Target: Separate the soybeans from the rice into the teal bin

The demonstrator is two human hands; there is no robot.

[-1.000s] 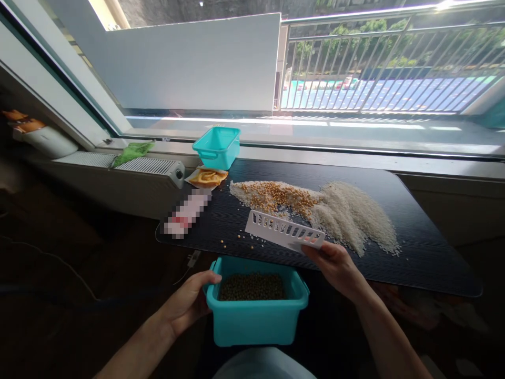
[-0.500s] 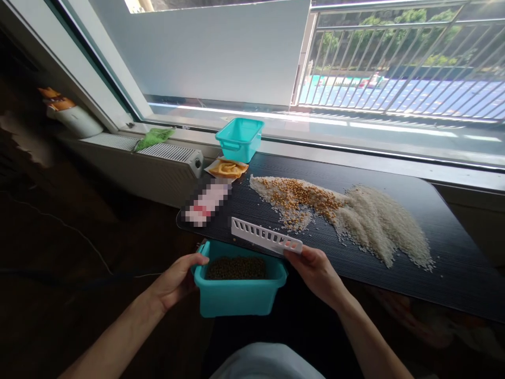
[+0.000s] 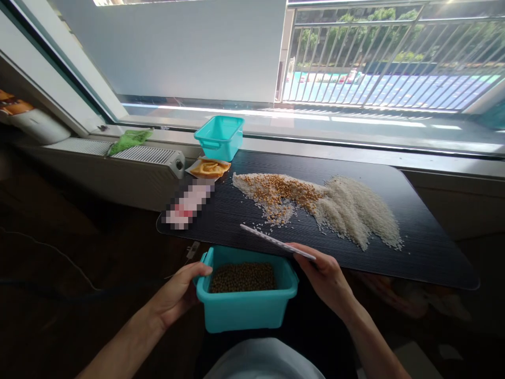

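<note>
My left hand (image 3: 182, 290) grips the left end of a turquoise plastic basin (image 3: 246, 310), thumb over its rim, just below the table's front edge. Inside the basin lie many small brownish-green beans (image 3: 242, 277). My right hand (image 3: 321, 273) is closed on a thin white slotted plastic strip (image 3: 272, 241), which now shows nearly edge-on above the basin's back rim. Beyond the strip, on the dark table (image 3: 221, 221), yellow beans (image 3: 286, 188) lie mixed with white rice grains. To their right spreads a heap of white rice (image 3: 357, 210).
A second turquoise basin (image 3: 221, 138) stands at the table's back left. Before it sit a yellow-orange item on a wrapper (image 3: 210, 168) and a blurred pink-and-white item (image 3: 189, 205). Left of the table is a radiator (image 3: 150, 168) with a green cloth (image 3: 131, 141). A window runs behind.
The white strip has turned from showing its slotted face to nearly edge-on. The basin sits slightly lower and farther right in view. The camera view has shifted to the right.
</note>
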